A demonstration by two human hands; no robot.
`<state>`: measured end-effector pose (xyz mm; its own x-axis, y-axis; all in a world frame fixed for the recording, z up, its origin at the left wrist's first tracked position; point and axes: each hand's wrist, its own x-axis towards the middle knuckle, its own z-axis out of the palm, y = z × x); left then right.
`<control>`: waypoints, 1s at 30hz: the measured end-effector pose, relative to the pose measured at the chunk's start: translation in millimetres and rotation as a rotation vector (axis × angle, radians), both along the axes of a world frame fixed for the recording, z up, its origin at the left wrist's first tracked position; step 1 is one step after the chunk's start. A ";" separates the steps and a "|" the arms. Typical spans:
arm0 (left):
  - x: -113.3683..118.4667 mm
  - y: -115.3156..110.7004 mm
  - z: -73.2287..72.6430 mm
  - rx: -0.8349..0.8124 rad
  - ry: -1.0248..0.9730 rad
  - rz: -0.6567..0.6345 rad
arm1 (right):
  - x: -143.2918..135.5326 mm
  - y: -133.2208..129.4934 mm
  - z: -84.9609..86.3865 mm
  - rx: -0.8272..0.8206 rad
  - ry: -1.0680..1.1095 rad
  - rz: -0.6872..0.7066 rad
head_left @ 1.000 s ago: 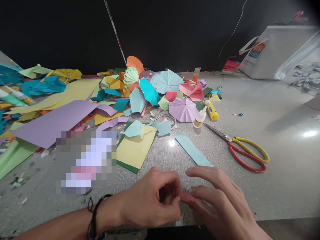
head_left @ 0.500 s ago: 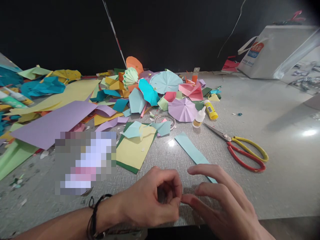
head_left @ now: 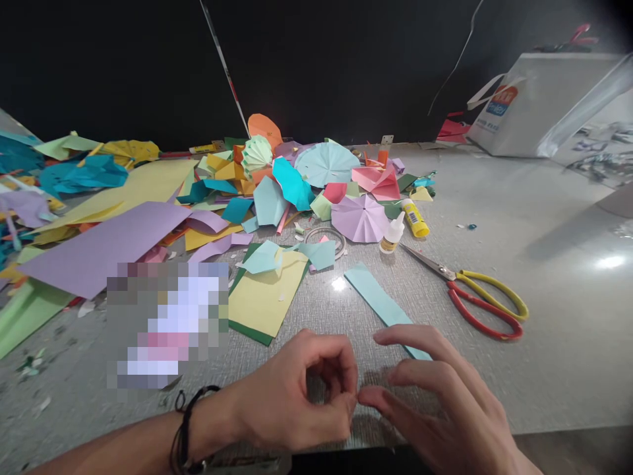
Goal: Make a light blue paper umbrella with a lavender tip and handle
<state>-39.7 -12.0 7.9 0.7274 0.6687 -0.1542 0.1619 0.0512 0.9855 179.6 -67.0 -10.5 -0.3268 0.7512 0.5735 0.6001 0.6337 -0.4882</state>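
Right hand eased slightly toward scissors — fingers spread, apparently empty | left hand pinched, contents hidden | blue strip left of scissors, still unpleated — pleated fans already made, beyond scissors' tip

Pale blue on paper strip near front edge of worktop; grey with fine streaks on worktop itself. Red and yellow on loops of scissors, dull silver on blades. Pale yellow over dark green in stacked paper sheets. Lilac on pleated disc, white on dropper bottle, bright yellow on glue stick. Toward back right corner, red-and-blue logo on white bag.
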 end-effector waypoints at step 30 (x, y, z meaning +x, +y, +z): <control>6.5 14.3 -18.9 -0.278 -0.334 0.060 | -7.1 -19.1 6.6 -0.116 0.402 -0.325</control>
